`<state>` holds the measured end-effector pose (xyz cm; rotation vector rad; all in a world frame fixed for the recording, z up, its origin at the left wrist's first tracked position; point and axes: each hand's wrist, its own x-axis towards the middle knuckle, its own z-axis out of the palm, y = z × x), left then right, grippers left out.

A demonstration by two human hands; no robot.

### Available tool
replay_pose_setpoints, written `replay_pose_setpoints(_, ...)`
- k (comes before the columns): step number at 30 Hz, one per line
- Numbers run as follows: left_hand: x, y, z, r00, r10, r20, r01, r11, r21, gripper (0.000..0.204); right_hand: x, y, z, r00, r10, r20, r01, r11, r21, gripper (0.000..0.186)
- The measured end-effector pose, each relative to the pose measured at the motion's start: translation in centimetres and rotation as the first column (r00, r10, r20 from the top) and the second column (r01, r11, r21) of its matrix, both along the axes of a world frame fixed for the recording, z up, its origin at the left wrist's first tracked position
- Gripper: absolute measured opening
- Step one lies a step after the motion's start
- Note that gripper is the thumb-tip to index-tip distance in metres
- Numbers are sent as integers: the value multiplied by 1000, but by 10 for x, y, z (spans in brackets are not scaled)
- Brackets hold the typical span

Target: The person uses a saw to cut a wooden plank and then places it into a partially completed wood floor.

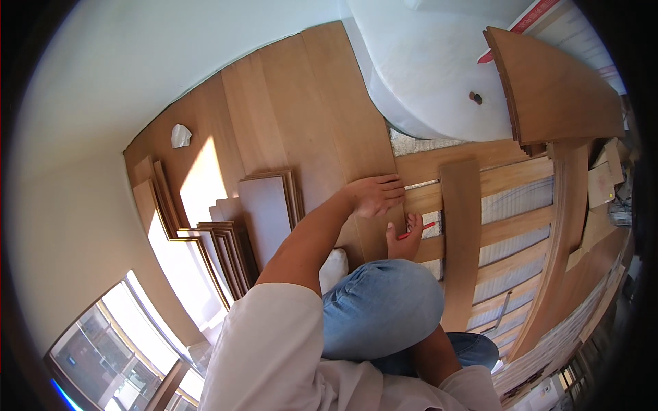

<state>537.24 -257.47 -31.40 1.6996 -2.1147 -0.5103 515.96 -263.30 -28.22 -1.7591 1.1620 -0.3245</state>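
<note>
My left hand (375,196) lies flat on the brown wooden floorboards (295,109), its fingers stretched to the right over the edge of the last laid board. Just below it, my right hand (404,240) is closed around a red pencil (417,231) and sits by the same edge. My raised knee hides part of the right forearm. To the right of both hands, a loose floorboard (460,226) lies across the light wooden battens (515,226). Whitish underlay shows between the battens.
Stacked floorboards (271,198) stand on the laid floor at left, near a crumpled white piece (181,135). A white curved wall (439,75) rises at the far side, with more boards (558,89) beside it. Cardboard scraps (601,185) lie far right. A metal tool (502,308) rests among the battens.
</note>
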Motion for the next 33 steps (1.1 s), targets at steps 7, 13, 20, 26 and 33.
replay_pose_setpoints(7,-6,4,-7,1000,1,14,-1,1000,17,57,-15,6,-12,981,153,-122,-172,971,-166,67)
replay_pose_setpoints(13,-5,5,-7,1000,1,-13,-1,999,38,58,-11,12,-13,964,201,-173,-250,908,-336,62)
replay_pose_setpoints(20,-4,4,-2,1000,-5,7,5,1000,12,58,-10,13,-17,950,194,-246,-281,873,-398,65)
replay_pose_setpoints(26,-5,5,-9,1000,-12,12,12,1000,15,59,-10,13,-17,951,216,-221,-290,871,-397,66)
replay_pose_setpoints(33,-3,2,-5,1000,-11,-14,11,1000,25,60,-9,12,-16,957,206,-203,-275,865,-419,64)
